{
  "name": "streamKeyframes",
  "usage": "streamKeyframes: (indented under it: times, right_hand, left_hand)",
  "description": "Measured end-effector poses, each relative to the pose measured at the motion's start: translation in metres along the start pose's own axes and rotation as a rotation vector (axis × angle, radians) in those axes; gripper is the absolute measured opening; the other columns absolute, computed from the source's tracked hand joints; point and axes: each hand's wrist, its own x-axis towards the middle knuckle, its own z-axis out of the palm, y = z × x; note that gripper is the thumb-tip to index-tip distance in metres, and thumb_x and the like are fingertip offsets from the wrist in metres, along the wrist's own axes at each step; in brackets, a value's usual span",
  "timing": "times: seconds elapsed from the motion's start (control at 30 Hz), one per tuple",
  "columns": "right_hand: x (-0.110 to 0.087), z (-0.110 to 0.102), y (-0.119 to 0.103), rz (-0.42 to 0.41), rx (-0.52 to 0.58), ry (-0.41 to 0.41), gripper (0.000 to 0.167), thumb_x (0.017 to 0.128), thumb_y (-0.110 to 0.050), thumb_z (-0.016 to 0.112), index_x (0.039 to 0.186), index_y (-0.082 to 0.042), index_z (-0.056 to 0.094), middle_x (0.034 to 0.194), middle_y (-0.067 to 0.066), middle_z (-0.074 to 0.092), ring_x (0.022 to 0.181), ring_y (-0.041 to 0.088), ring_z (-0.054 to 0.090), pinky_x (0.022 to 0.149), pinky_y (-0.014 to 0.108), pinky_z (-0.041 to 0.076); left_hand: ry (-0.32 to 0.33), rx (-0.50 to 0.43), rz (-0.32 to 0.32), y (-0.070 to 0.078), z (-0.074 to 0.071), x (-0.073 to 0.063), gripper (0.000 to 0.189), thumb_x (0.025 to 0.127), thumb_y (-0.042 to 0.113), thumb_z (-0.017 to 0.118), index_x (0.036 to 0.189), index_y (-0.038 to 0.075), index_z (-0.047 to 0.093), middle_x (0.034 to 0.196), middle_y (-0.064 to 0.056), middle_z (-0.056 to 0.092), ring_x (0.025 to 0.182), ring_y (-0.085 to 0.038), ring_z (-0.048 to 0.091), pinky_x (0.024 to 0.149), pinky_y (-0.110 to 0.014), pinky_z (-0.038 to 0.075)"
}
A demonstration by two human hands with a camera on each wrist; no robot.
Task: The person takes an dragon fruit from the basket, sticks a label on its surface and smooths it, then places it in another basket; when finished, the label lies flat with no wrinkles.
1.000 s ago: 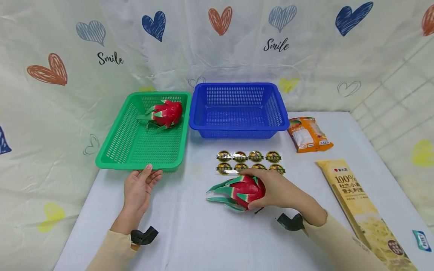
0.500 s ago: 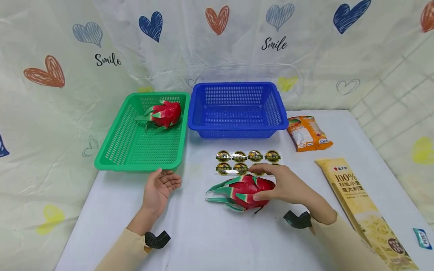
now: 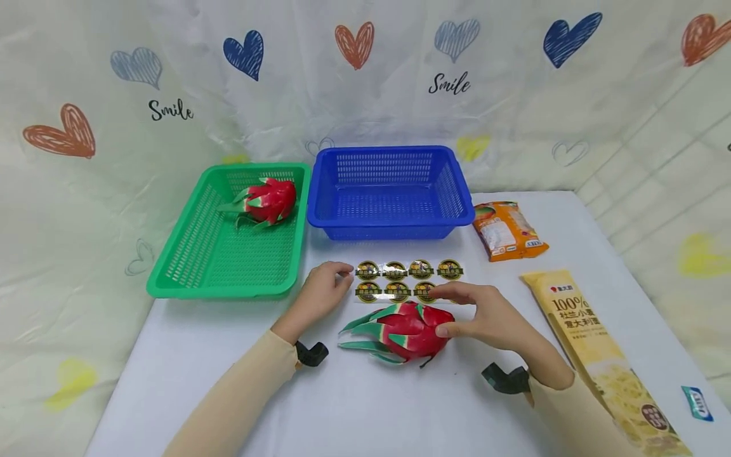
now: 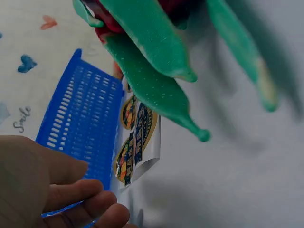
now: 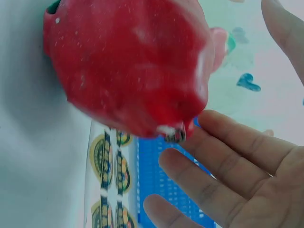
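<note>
A red dragon fruit (image 3: 414, 333) with green leaf tips lies on the white table, leaves pointing left. My right hand (image 3: 488, 314) is just right of it, fingers spread and thumb apart, overlapping its stem end in the head view. In the right wrist view the fruit (image 5: 128, 61) fills the top, beyond the straight fingers (image 5: 204, 185). My left hand (image 3: 323, 292) reaches the left edge of a clear sheet of round black-and-gold stickers (image 3: 396, 292), fingers loosely bent and holding nothing. The left wrist view shows that sheet (image 4: 151, 142) with its near end lifted a little.
A second dragon fruit (image 3: 271, 202) lies in the green basket (image 3: 223, 294) at the left. Beside it stands a blue basket (image 3: 391, 231). On the right are an orange snack bag (image 3: 508, 231), a long yellow pasta pack (image 3: 599, 362) and a small blue-white packet (image 3: 697, 404).
My left hand has left the green basket's front rim and moved right to the sticker sheet. My right hand has let go of the dragon fruit and drawn slightly right.
</note>
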Motion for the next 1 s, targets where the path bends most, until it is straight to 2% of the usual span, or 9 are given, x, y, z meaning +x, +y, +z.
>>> streamKeyframes:
  times: [0.1,0.17,0.3,0.43,0.63,0.73,0.9,0.97,1.0]
  right_hand:
    - [-0.003,0.004,0.003,0.008,0.004,0.011,0.065,0.083,-0.044,0.086,0.138,-0.018,0.065,0.133,0.004,0.072,0.126,0.037,0.066,0.104,0.063,0.053]
    - [-0.005,0.005,0.005,0.01,-0.001,0.019,0.067,0.082,-0.044,0.087,0.138,-0.015,0.065,0.133,0.004,0.073,0.125,0.035,0.066,0.103,0.062,0.054]
    - [-0.006,0.005,0.007,0.002,-0.026,0.035,0.068,0.082,-0.043,0.087,0.138,-0.011,0.065,0.132,0.004,0.073,0.123,0.031,0.067,0.102,0.058,0.055]
    - [-0.004,0.002,0.008,0.001,-0.036,0.037,0.066,0.082,-0.041,0.087,0.137,-0.012,0.065,0.131,0.005,0.074,0.121,0.031,0.068,0.102,0.058,0.056]
    - [0.01,-0.011,0.012,0.018,0.042,0.01,0.056,0.087,-0.033,0.084,0.136,-0.012,0.066,0.132,0.012,0.072,0.121,0.035,0.069,0.102,0.059,0.055]
    - [0.025,-0.018,0.013,0.025,0.073,-0.002,0.046,0.094,-0.03,0.078,0.134,-0.01,0.067,0.129,0.012,0.073,0.118,0.033,0.07,0.099,0.053,0.059]
    - [0.06,-0.021,0.011,0.01,0.018,-0.002,0.035,0.103,-0.033,0.066,0.127,-0.008,0.071,0.118,0.01,0.077,0.107,0.027,0.074,0.092,0.044,0.062]
    - [0.073,-0.02,0.009,-0.019,-0.033,-0.007,0.033,0.103,-0.032,0.066,0.125,-0.007,0.073,0.113,0.01,0.078,0.102,0.024,0.075,0.09,0.043,0.062]
    - [0.08,-0.019,0.008,-0.034,-0.054,-0.012,0.032,0.103,-0.029,0.067,0.124,-0.007,0.073,0.111,0.01,0.079,0.099,0.023,0.075,0.088,0.042,0.063]
  left_hand:
    - [0.019,0.161,0.053,0.002,0.004,0.014,0.03,0.102,0.015,0.063,0.128,0.003,0.071,0.122,-0.015,0.073,0.112,-0.032,0.069,0.099,-0.048,0.056]
    - [0.02,0.238,0.056,0.002,0.007,0.021,0.03,0.102,0.014,0.063,0.128,0.004,0.071,0.124,-0.016,0.072,0.116,-0.034,0.069,0.099,-0.05,0.057]
    - [0.011,0.343,0.061,0.001,0.012,0.03,0.023,0.102,0.014,0.064,0.121,0.007,0.075,0.114,-0.015,0.07,0.102,-0.032,0.071,0.088,-0.049,0.06]
    - [0.008,0.377,0.078,0.003,0.013,0.037,0.016,0.1,0.014,0.067,0.109,0.008,0.079,0.106,-0.014,0.069,0.094,-0.03,0.07,0.08,-0.047,0.061]
    - [-0.001,0.347,0.07,0.006,0.01,0.046,0.015,0.097,0.016,0.073,0.107,0.01,0.082,0.109,-0.012,0.074,0.103,-0.029,0.072,0.086,-0.044,0.062]
    - [-0.006,0.285,0.074,0.005,0.009,0.049,0.012,0.096,0.016,0.075,0.103,0.01,0.083,0.108,-0.009,0.078,0.105,-0.027,0.073,0.09,-0.042,0.061]
    - [-0.02,0.165,0.094,-0.001,0.004,0.051,0.01,0.093,0.018,0.078,0.097,0.011,0.084,0.099,-0.004,0.082,0.101,-0.024,0.075,0.095,-0.041,0.057]
    - [-0.038,0.115,0.085,-0.002,0.003,0.051,0.01,0.094,0.02,0.077,0.096,0.013,0.085,0.094,-0.002,0.082,0.096,-0.021,0.076,0.104,-0.045,0.053]
    - [-0.051,0.076,0.075,-0.002,0.002,0.05,0.011,0.094,0.02,0.077,0.096,0.013,0.085,0.09,-0.002,0.082,0.09,-0.02,0.076,0.103,-0.046,0.053]
